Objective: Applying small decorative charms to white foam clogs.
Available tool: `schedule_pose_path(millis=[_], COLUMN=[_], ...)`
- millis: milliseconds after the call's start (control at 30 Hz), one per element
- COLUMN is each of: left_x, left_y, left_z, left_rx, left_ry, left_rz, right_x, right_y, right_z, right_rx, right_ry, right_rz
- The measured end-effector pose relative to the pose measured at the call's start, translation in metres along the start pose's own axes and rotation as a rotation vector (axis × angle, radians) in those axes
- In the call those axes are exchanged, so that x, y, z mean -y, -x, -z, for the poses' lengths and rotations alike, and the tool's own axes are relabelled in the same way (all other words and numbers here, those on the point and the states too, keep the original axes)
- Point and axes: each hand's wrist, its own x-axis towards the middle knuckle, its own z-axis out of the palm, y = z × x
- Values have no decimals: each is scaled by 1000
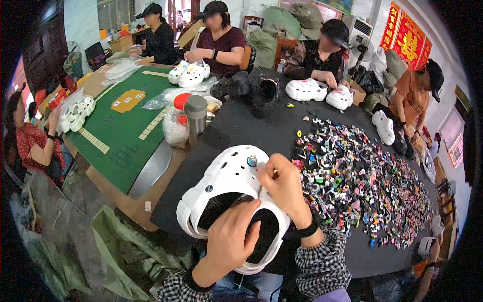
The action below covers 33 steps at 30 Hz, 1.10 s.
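A pair of white foam clogs (229, 170) lies side by side on the black table in front of me, toes pointing away. One round charm (252, 161) sits in a hole near the left clog's toe, and a dark round rivet (209, 189) shows at its side. My left hand (229, 236) grips the clogs at their openings, with its thumb over the right clog's opening. Above the right clog's toe, my right hand (283, 183) is closed in a pinch. Whatever its fingers hold is hidden. The hand covers much of that toe.
To the right spreads a large heap of small colourful shoe charms (359, 183). A grey flask (195, 118) and a red-lidded jar (182, 108) stand at the far left. Black shoes (266, 93) and white clogs (306, 89) lie farther back. Several people work around the tables.
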Motion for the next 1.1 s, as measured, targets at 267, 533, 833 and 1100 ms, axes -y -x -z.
schedule_pose_path(millis=[267,533,833,1100], left_x=[4,2,-2,-2], left_y=[1,1,-1,1], left_z=[0,1,0,0], left_rx=[-4,12,55,54], left_ry=[-6,15,39,-2], left_rz=[-20,-9,55,49], right_x=[-25,-14,-4,-9], right_y=[-9,-12,-3,-11], right_z=[35,27,6,-3], right_rx=[-228,1,128,64], right_ry=[243,108,207,108], right_rz=[-186,140,293,340])
